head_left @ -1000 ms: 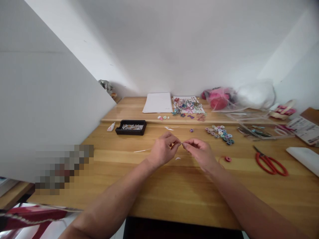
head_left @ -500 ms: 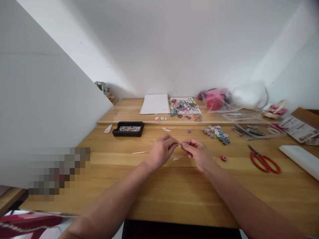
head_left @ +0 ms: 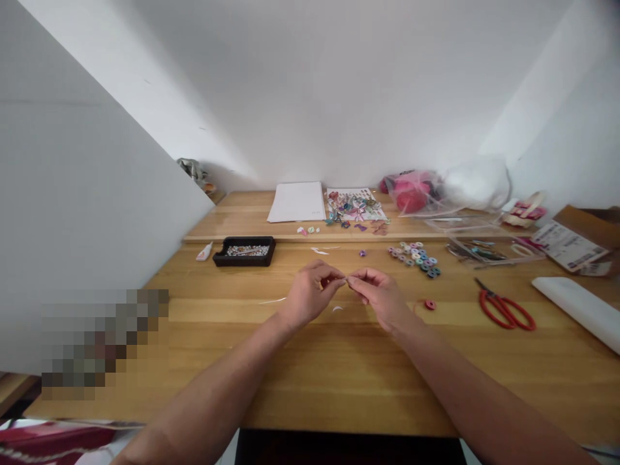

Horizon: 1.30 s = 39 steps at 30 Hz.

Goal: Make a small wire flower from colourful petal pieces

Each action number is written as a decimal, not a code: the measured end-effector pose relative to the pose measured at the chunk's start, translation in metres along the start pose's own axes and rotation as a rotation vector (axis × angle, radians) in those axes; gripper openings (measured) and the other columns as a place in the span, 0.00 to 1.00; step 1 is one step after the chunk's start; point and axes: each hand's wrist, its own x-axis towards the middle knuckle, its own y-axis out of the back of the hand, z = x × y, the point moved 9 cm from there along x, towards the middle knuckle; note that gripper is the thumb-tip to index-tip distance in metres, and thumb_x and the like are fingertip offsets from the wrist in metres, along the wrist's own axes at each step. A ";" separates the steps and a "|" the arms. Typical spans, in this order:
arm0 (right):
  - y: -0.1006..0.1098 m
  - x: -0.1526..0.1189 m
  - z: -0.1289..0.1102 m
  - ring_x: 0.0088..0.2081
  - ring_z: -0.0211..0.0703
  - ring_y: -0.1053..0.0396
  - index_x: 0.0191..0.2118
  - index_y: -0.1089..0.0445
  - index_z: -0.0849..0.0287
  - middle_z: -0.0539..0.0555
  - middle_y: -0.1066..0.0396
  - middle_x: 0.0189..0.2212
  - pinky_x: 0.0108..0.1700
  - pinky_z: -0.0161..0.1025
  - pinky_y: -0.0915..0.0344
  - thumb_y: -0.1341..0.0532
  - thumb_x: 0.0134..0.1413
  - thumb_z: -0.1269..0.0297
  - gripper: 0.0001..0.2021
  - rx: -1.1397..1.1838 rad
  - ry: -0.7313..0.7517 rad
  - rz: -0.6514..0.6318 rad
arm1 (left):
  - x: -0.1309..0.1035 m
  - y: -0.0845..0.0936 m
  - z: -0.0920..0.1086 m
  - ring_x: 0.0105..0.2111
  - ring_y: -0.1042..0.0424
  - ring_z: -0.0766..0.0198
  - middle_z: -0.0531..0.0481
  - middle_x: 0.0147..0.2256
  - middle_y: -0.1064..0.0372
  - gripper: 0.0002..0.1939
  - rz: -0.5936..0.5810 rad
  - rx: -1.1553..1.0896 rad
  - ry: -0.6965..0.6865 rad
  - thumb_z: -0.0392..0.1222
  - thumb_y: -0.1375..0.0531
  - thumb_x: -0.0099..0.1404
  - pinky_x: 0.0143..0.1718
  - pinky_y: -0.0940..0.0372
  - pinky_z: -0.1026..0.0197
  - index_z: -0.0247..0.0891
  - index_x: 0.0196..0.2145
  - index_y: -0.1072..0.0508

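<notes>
My left hand [head_left: 309, 296] and my right hand [head_left: 378, 296] meet fingertip to fingertip above the middle of the wooden table. Both are closed in a pinch, and what lies between the fingertips is too small to make out. A thin white strand [head_left: 272, 301] shows left of my left hand; whether it runs into that hand is hidden. Just below the fingertips lies a small white crescent-shaped piece [head_left: 338, 309]. To the right of my right wrist is a red spool [head_left: 430, 304] with a loose end of thread.
Red-handled scissors [head_left: 506, 310] lie at the right, near a group of thread spools [head_left: 415, 257]. A black tray [head_left: 243, 261] of beads and a small white bottle [head_left: 204, 252] stand at the left. White paper [head_left: 296, 201] and colourful cut pieces [head_left: 356, 206] rest on the raised back shelf.
The view has shifted slightly, so the table's things appear a little further left. My hands keep their fingertips together, with only a small change in finger position.
</notes>
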 end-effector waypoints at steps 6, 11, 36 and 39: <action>0.000 -0.001 -0.008 0.27 0.37 0.39 0.27 0.28 0.58 0.50 0.32 0.24 0.31 0.37 0.43 0.33 0.45 0.55 0.11 -0.124 0.119 -0.022 | 0.002 0.001 -0.003 0.27 0.33 0.67 0.50 0.27 0.28 0.04 -0.007 -0.043 0.084 0.39 0.37 0.61 0.30 0.38 0.64 0.37 0.31 0.23; 0.001 -0.001 -0.008 0.28 0.38 0.37 0.29 0.28 0.58 0.51 0.30 0.25 0.32 0.37 0.42 0.34 0.48 0.56 0.10 -0.222 0.189 -0.014 | 0.001 0.000 -0.006 0.26 0.34 0.68 0.51 0.27 0.28 0.04 -0.019 -0.035 0.121 0.38 0.38 0.60 0.29 0.39 0.65 0.36 0.30 0.23; 0.009 -0.007 -0.033 0.30 0.41 0.33 0.36 0.23 0.56 0.54 0.25 0.32 0.34 0.40 0.38 0.33 0.46 0.54 0.13 -0.177 0.180 0.046 | 0.011 0.018 0.007 0.24 0.40 0.71 0.53 0.25 0.32 0.16 0.032 -0.457 0.391 0.52 0.35 0.56 0.26 0.44 0.66 0.34 0.30 0.26; 0.002 -0.018 -0.052 0.33 0.41 0.33 0.36 0.23 0.55 0.54 0.25 0.35 0.36 0.39 0.38 0.32 0.46 0.57 0.11 -0.117 0.219 0.034 | 0.008 0.012 0.017 0.22 0.42 0.72 0.55 0.24 0.35 0.16 0.044 -0.544 0.423 0.52 0.35 0.55 0.25 0.46 0.67 0.34 0.29 0.27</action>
